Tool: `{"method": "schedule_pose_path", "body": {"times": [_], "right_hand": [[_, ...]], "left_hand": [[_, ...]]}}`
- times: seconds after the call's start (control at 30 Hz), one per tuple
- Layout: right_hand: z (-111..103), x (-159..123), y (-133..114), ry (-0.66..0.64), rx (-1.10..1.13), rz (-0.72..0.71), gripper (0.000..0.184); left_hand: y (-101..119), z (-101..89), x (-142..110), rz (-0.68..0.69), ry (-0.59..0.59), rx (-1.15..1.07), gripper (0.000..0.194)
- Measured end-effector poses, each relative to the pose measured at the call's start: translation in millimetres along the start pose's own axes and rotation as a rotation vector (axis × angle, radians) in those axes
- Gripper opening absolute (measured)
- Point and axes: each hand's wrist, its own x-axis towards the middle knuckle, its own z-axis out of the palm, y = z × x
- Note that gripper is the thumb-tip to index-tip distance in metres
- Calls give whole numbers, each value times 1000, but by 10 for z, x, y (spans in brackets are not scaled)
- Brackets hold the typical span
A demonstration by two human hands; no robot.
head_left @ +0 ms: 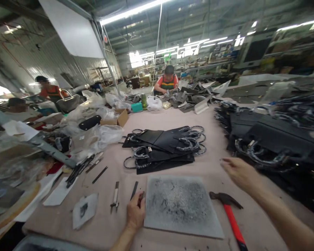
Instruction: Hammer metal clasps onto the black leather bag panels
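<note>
My left hand (135, 212) rests at the left edge of a grey, scuffed board (183, 205), its fingers closed round a small dark object that I cannot make out. A dark flat strip (134, 190) lies just beyond those fingers. Over the table, right of the board, my right hand (234, 170) is stretched out with nothing in it, close to a big pile of black bag panels (274, 132) with wrapped handles. Below it lies a claw hammer (230, 212) with a red handle. Several more black bag panels (162, 143) are stacked behind the board.
Left of my left hand are a pointed metal tool (115, 197), another dark strip (99, 174) and a white packet (85, 211). Plastic bags (104, 136) and a cardboard box (119, 118) crowd the left side. A person (167, 82) sits across the table behind grey pieces (189, 96).
</note>
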Motion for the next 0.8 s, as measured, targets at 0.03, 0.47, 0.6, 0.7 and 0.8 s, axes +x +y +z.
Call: {"method": "schedule_pose_path", "body": {"times": [0.03, 0.47, 0.6, 0.7, 0.8], "right_hand": [[117, 42, -128, -41, -28, -11, 27], [999, 875, -1060, -273, -603, -393, 34], [946, 925, -1194, -345, -669, -528, 29], [873, 821, -1293, -358, -659, -565, 26], [727, 587, -1237, -372, -610, -619, 21]], "left_hand": [[-31, 10, -1, 10, 3, -6, 27], [-20, 13, -31, 61, 28, 9, 25], [19, 6, -24, 14, -5, -19, 28], [20, 6, -28, 1, -32, -28, 28], [-1, 19, -44, -1, -30, -30, 27]]}}
